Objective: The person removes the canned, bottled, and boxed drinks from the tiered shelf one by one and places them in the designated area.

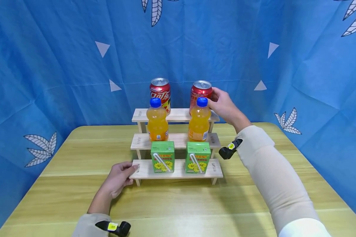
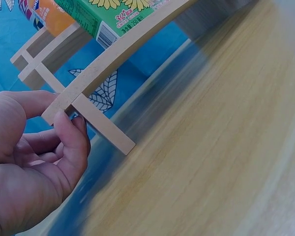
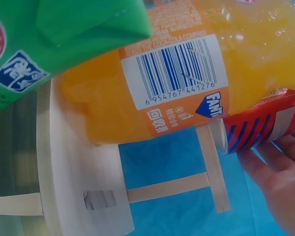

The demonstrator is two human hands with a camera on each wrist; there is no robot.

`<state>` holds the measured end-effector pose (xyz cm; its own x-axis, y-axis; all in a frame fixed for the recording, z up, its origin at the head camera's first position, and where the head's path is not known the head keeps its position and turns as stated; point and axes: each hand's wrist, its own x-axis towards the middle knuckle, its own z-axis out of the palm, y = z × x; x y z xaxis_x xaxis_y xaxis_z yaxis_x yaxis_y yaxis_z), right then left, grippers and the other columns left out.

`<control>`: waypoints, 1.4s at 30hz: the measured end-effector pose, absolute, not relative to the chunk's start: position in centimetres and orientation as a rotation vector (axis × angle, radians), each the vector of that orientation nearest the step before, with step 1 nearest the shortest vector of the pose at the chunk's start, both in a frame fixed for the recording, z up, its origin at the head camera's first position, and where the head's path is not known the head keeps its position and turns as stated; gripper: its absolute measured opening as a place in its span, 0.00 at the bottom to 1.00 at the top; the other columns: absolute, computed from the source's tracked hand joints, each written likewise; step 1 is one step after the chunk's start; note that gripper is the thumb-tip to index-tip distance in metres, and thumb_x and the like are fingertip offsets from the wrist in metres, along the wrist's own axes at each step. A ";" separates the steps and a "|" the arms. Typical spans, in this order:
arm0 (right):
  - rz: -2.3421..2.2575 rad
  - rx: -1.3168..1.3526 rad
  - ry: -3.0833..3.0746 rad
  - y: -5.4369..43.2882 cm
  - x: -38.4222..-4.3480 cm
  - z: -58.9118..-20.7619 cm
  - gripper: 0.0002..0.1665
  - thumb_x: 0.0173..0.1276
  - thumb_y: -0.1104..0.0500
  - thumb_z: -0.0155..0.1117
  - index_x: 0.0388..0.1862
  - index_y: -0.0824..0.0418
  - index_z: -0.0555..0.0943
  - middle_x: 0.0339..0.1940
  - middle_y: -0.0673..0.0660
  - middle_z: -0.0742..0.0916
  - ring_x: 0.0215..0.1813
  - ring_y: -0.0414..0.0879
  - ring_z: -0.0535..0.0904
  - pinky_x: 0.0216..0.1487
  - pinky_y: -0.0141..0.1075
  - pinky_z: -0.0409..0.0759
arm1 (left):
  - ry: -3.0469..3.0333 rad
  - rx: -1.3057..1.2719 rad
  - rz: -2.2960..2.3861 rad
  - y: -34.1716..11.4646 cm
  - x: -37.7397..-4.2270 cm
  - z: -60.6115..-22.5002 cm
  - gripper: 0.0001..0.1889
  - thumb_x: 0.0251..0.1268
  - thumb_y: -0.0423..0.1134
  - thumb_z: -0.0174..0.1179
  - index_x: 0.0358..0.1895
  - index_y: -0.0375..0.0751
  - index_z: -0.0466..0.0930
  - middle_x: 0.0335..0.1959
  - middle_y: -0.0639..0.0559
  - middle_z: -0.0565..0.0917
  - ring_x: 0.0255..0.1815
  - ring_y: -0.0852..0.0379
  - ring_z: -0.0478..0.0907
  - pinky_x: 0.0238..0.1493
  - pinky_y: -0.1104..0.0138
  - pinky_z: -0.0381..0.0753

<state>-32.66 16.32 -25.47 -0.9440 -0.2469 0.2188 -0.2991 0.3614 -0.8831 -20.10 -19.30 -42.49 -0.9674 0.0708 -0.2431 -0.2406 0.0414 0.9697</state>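
A three-step wooden shelf (image 1: pixel 178 175) stands on the table. My left hand (image 1: pixel 121 177) pinches the left end of its lowest board, thumb on top and fingers beneath, as the left wrist view (image 2: pixel 49 152) also shows. On the top step, my right hand (image 1: pixel 225 104) grips the right red soda can (image 1: pixel 200 90) from its right side; the orange bottle in front covers part of the can. Another red can (image 1: pixel 160 90) stands at the top left. Two orange soda bottles with blue caps, a left bottle (image 1: pixel 158 122) and a right bottle (image 1: pixel 199 122), occupy the middle step.
Two green drink cartons with straws, a left carton (image 1: pixel 162 158) and a right carton (image 1: pixel 197 158), sit on the lowest step. Behind the wooden table (image 1: pixel 172 210) hangs a blue cloth (image 1: pixel 225 49) printed with leaves and triangles.
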 end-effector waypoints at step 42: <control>1.512 0.073 -2.418 26.1 -30.6 -29.4 0.45 0.63 0.38 0.60 0.70 0.62 0.61 0.65 0.63 0.73 0.63 0.54 0.70 0.65 0.50 0.70 | 2.105 -0.168 2.021 -19.3 -20.1 -42.5 0.22 0.70 0.37 0.53 0.59 0.24 0.65 0.35 0.47 0.77 0.26 0.62 0.74 0.24 0.76 0.77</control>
